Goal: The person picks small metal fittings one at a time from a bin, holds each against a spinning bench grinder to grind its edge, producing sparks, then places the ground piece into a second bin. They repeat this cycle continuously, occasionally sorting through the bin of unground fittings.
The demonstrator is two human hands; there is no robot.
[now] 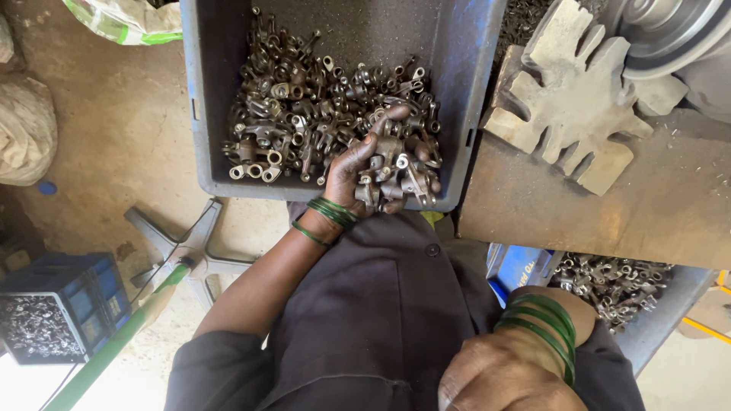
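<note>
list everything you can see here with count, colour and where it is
metal parts: a big heap, dull grey, in the tray
tray: one, grey plastic, top centre
star-shaped plate: one, grey metal, on the rusty bench top right
bench: one, rusty brown, right
second bin of parts: one, grey, below the bench
crate: one, dark blue, lower left, holding metal bits
stand base: one, grey, on the floor
bangles: several, green, on both wrists
left hand: grip closed on a handful of metal parts
right hand: fist, bottom edge, contents not visible
</note>
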